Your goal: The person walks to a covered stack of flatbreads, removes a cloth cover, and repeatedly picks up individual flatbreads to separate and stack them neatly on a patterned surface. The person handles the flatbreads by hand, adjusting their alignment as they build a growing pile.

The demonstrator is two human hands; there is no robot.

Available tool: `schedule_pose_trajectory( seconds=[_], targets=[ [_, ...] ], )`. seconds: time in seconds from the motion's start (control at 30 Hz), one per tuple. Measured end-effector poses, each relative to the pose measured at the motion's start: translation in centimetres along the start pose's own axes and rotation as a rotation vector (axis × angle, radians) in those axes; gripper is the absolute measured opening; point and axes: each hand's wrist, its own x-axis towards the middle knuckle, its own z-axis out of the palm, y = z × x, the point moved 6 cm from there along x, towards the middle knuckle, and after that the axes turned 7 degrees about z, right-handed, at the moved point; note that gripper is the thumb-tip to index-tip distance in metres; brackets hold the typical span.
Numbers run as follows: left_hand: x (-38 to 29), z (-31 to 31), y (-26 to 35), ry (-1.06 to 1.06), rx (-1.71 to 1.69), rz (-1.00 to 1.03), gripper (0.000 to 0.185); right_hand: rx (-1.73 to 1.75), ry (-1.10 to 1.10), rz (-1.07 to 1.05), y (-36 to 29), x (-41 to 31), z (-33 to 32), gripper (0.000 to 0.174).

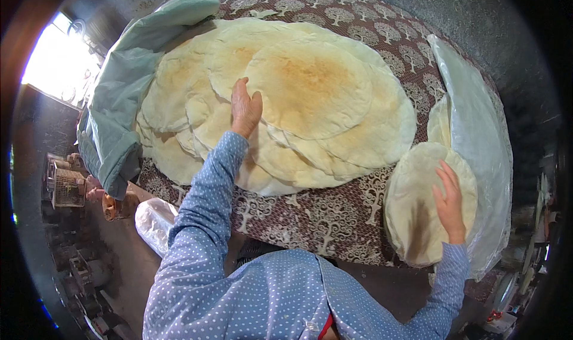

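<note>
My left hand [246, 110] is over the left edge of a large round flatbread [309, 89], thumb apart from the fingers. That bread has a browned middle and lies on top of several other thin flatbreads [174, 87], spread overlapping across a table. I cannot tell whether the hand touches the bread. At the right, my right hand [449, 204] is above a stack of paler, smaller-looking flatbreads [414, 206], fingers spread, its shadow falling on the top one. Neither hand holds anything.
A brown tablecloth with tree prints [331, 219] lies under the bread. Greenish plastic sheeting [130, 80] is bunched at the left, and clear plastic [479, 161] lies along the right. A plastic bag [156, 223] is beside my left sleeve. A crate [68, 187] stands at far left.
</note>
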Motion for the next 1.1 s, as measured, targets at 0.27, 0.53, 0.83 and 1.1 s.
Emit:
schedule_pose_trajectory(
  seconds=[0.27,0.53,0.83,1.1],
  targets=[
    [3.4,0.7,-5.4,-0.222,-0.831,-0.653,0.046,0.173,-0.043,-0.311,-21.4,9.3,14.5,0.040],
    [4.7,1.5,-3.9,-0.443,-1.511,-0.777,0.037,-0.014,0.249,-0.152,-31.0,17.3,22.1,0.049],
    [3.3,0.9,-5.0,-0.439,-1.418,-0.882,0.052,0.125,0.290,0.152,-17.9,27.3,9.5,0.018],
    [1.3,0.3,-3.4,-0.468,-1.472,-0.840,0.044,-0.316,0.526,-0.403,-26.2,20.0,-5.4,0.022]
  ],
)
